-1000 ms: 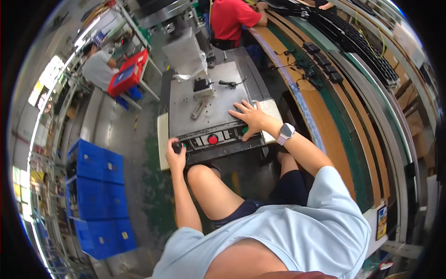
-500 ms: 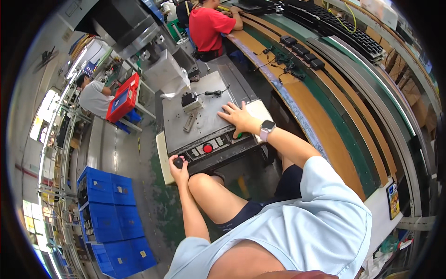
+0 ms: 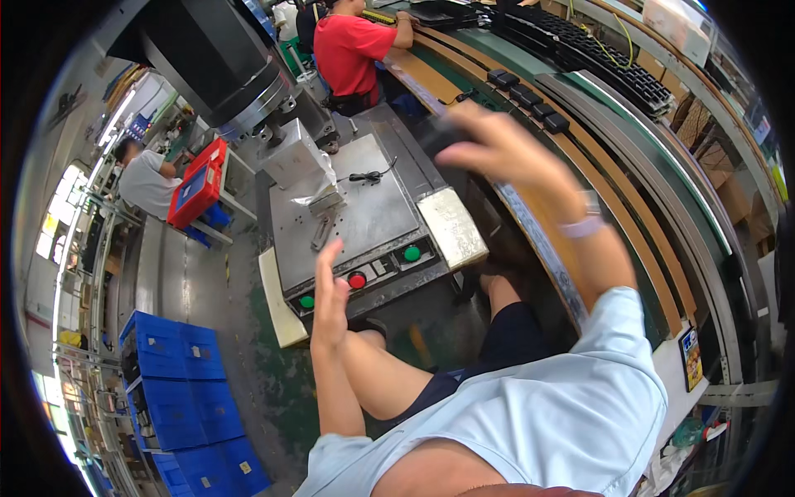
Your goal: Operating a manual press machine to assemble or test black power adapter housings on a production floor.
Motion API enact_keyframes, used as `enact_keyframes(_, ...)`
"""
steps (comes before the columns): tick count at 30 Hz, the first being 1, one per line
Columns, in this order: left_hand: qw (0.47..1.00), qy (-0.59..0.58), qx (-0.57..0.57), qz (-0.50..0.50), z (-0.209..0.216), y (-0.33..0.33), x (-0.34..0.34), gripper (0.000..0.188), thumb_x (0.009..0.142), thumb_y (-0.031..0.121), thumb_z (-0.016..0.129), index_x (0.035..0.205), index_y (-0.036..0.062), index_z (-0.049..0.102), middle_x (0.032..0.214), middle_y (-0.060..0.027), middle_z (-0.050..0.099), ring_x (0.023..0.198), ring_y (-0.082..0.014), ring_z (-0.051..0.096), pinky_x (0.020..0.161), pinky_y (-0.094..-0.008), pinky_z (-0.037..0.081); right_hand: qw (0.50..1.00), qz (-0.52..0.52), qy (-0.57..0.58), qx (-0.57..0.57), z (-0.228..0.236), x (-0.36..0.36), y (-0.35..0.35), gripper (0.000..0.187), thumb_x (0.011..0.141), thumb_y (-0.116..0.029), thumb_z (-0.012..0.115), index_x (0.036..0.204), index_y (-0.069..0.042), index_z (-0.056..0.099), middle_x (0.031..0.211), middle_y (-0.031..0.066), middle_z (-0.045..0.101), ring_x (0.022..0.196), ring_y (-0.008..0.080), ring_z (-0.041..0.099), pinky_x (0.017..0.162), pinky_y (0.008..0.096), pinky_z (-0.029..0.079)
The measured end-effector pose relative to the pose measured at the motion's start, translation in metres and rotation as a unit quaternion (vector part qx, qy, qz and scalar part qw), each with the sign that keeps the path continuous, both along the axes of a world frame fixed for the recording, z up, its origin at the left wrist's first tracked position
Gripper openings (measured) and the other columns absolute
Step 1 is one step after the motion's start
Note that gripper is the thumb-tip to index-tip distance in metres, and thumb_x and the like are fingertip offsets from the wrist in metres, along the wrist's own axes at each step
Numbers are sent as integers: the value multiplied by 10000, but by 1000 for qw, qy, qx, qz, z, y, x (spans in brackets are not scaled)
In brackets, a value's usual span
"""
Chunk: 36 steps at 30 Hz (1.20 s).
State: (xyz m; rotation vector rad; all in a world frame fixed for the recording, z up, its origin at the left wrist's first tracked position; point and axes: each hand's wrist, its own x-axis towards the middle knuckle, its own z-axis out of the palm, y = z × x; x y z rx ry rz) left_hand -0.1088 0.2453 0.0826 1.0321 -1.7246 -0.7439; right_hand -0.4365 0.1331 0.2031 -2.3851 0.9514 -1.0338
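My right hand [image 3: 517,157], smeared by motion, is raised over the bench edge at the right. Its fingers grip a blurred black, boxy thing [image 3: 441,137], which resembles the power adapters [image 3: 528,101] on the bench. Beside the front left corner of the press table [image 3: 356,224], my left hand [image 3: 331,302] is upright with fingers stretched, holding nothing. It is near a green button [image 3: 307,301] and a red button [image 3: 357,280]. The press's silver metal block [image 3: 296,156] is down over the fixture, hiding the adapter seen there before; a black cable [image 3: 368,176] sticks out.
Another green button [image 3: 412,253] is on the panel's right. A long bench [image 3: 613,195] curves along my right side. Blue bins [image 3: 178,352] stand on the floor at left. A person in red [image 3: 352,54] works ahead; another in grey sits by a red crate [image 3: 197,184].
My right hand has left the right-hand button and swung up rightward with the black thing. A black thing has gone from my left hand, now lifted and opened. The metal block has come down.
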Motion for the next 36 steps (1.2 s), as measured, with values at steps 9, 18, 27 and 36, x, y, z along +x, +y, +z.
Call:
enact_keyframes(9,971,-159,159,78,-39,38,11,344,894,185,573,1175,-13,559,1197,-122,593,1071,-275,562,954,-341,417,661,-637,396,-2,-63,-442,-8,399,911,-242,543,1245,-24,570,1087,193,663,924,322,661,770,416,532)
enact_keyframes(18,946,-208,248,23,-43,13,-5,338,865,161,598,1157,-8,570,1150,-116,612,1026,-264,576,931,-329,429,853,-460,244,29,-92,-240,-273,783,872,-564,567,1203,145,523,1213,335,559,1141,427,549,991,454,431)
enact_keyframes(27,928,-219,295,54,-46,11,-1,346,864,189,607,1155,6,570,1121,-109,624,995,-260,589,888,-333,452,769,-555,300,98,-163,-198,-361,763,830,-609,511,1235,37,489,1288,222,531,1181,390,514,947,543,421)
enact_keyframes(36,956,-163,243,22,-63,18,1,342,853,166,614,1139,-17,569,1110,-115,629,964,-241,598,871,-336,469,773,-557,268,143,-152,-210,-242,817,748,-612,613,1210,60,552,1268,249,547,1159,412,537,933,534,453)
